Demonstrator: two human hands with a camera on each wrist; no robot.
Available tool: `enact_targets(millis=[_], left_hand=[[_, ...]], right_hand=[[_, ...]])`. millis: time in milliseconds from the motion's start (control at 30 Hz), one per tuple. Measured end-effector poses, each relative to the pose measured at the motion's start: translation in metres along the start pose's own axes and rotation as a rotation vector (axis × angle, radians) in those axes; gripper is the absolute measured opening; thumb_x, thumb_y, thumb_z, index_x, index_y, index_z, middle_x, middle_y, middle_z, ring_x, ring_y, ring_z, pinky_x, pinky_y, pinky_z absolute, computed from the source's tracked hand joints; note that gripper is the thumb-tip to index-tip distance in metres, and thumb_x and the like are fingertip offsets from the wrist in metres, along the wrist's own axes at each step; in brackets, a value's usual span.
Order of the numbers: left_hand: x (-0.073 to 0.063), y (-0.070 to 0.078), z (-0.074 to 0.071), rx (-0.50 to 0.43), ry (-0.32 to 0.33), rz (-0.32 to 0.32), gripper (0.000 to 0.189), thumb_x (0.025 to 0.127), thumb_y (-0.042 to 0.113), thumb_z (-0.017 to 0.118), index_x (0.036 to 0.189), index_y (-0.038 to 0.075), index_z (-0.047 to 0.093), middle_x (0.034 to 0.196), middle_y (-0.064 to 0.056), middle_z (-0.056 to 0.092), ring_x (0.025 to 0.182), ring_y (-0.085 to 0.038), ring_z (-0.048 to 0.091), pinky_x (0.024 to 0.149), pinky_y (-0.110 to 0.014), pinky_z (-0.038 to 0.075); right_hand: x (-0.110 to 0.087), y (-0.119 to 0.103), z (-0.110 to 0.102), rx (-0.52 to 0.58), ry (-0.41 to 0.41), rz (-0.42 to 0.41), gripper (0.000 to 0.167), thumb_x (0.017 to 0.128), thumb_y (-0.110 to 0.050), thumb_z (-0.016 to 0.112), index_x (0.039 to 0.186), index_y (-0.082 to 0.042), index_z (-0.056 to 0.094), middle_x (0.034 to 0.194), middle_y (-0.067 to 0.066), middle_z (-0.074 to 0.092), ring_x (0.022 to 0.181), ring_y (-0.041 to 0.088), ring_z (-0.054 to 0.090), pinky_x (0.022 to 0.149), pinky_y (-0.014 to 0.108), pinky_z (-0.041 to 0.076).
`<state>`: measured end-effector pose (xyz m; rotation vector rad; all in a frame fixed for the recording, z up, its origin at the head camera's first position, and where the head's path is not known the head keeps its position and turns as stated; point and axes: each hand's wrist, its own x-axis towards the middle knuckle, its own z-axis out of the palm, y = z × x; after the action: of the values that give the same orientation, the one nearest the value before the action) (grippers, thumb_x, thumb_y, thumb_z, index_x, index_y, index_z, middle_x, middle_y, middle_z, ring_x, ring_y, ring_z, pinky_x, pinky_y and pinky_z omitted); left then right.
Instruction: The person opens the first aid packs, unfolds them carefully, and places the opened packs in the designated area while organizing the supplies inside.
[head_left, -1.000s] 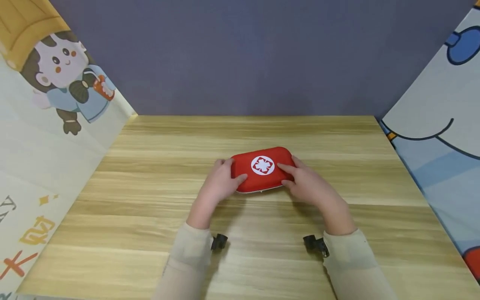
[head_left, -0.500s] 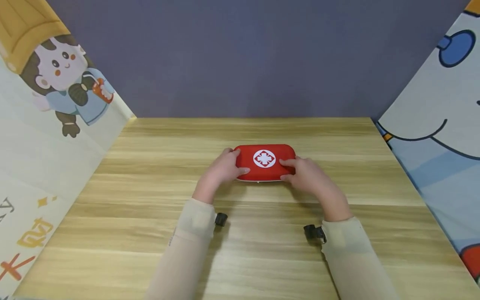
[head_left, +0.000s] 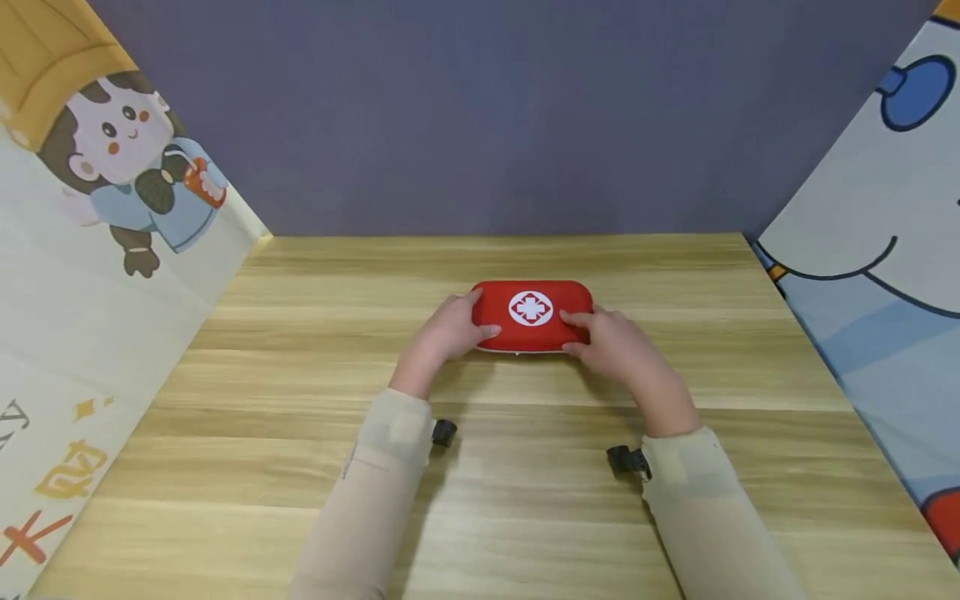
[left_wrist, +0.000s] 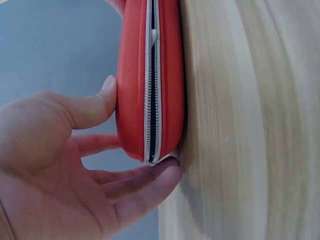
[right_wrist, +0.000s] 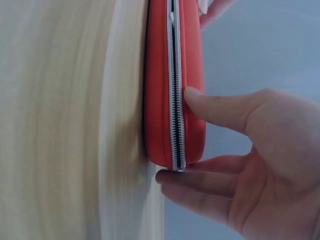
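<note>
Red, with a white emblem [head_left: 531, 308] facing up, the case [head_left: 532, 339] lies on the wood-grain table [head_left: 525, 517], towards the back wall [head_left: 480, 117]. I see the left hand [head_left: 450, 327] holding its left end and the right hand [head_left: 618, 346] gripping the other, each between thumb and fingers. On my wrist views, a pale zipper [left_wrist: 148, 100] runs along its near side.
</note>
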<state>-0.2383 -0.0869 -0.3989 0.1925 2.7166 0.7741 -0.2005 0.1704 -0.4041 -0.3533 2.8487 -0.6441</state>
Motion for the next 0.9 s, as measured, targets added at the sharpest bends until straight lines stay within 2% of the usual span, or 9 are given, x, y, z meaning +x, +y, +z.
enact_targets(millis=[133, 300, 433, 533, 633, 800, 900], left_hand=[[0.000, -0.001, 0.003, -0.004, -0.015, 0.004, 0.083, 0.103, 0.034, 0.070, 0.169, 0.007, 0.027, 0.164, -0.020, 0.046, 0.154, -0.037, 0.041, 0.129, -0.047, 0.038], [-0.005, -0.001, 0.003, -0.030, -0.025, 0.001, 0.082, 0.102, 0.034, 0.071, 0.168, 0.006, 0.030, 0.165, -0.019, 0.046, 0.154, -0.037, 0.043, 0.128, -0.048, 0.038], [-0.011, 0.001, -0.001, -0.100, -0.026, 0.004, 0.088, 0.099, 0.035, 0.074, 0.168, 0.006, 0.028, 0.165, -0.017, 0.047, 0.151, -0.035, 0.047, 0.127, -0.049, 0.040], [-0.016, 0.003, -0.005, -0.177, -0.025, 0.008, 0.093, 0.096, 0.033, 0.078, 0.169, 0.007, 0.026, 0.165, -0.016, 0.047, 0.149, -0.034, 0.049, 0.126, -0.049, 0.041], [-0.020, 0.005, -0.011, -0.230, -0.019, 0.009, 0.095, 0.095, 0.032, 0.080, 0.169, 0.008, 0.026, 0.165, -0.014, 0.047, 0.147, -0.033, 0.050, 0.125, -0.049, 0.043], [-0.023, 0.007, -0.021, -0.282, -0.003, 0.034, 0.091, 0.095, 0.033, 0.079, 0.168, 0.012, 0.029, 0.163, -0.015, 0.049, 0.144, -0.033, 0.052, 0.121, -0.050, 0.048], [-0.024, 0.007, -0.028, -0.350, 0.004, 0.047, 0.087, 0.097, 0.035, 0.077, 0.168, 0.015, 0.031, 0.164, -0.015, 0.047, 0.146, -0.034, 0.052, 0.118, -0.051, 0.050]], right_hand=[[-0.004, 0.003, 0.001, -0.015, 0.006, -0.008, 0.064, 0.100, -0.023, 0.074, 0.159, -0.015, 0.051, 0.163, 0.036, 0.039, 0.145, 0.057, 0.045, 0.118, 0.067, 0.043], [-0.008, 0.003, -0.002, -0.004, 0.008, -0.012, 0.061, 0.099, -0.022, 0.074, 0.157, -0.016, 0.054, 0.165, 0.034, 0.038, 0.144, 0.054, 0.048, 0.113, 0.065, 0.048], [-0.010, 0.001, -0.006, 0.011, -0.005, -0.013, 0.067, 0.099, -0.024, 0.075, 0.160, -0.014, 0.050, 0.167, 0.030, 0.037, 0.147, 0.051, 0.046, 0.116, 0.064, 0.047], [-0.012, -0.002, -0.009, 0.052, -0.019, -0.004, 0.076, 0.100, -0.029, 0.075, 0.165, -0.014, 0.040, 0.170, 0.025, 0.037, 0.154, 0.048, 0.039, 0.123, 0.066, 0.039], [-0.012, -0.005, -0.012, 0.086, -0.018, -0.005, 0.081, 0.099, -0.028, 0.075, 0.167, -0.013, 0.035, 0.171, 0.022, 0.037, 0.157, 0.046, 0.036, 0.125, 0.064, 0.036], [-0.013, -0.007, -0.018, 0.074, 0.020, -0.019, 0.080, 0.098, -0.020, 0.076, 0.166, -0.007, 0.036, 0.169, 0.025, 0.037, 0.156, 0.047, 0.036, 0.125, 0.063, 0.037], [-0.012, -0.008, -0.022, 0.054, 0.045, -0.030, 0.078, 0.096, -0.015, 0.076, 0.164, -0.006, 0.038, 0.168, 0.025, 0.040, 0.155, 0.047, 0.038, 0.125, 0.062, 0.038]])
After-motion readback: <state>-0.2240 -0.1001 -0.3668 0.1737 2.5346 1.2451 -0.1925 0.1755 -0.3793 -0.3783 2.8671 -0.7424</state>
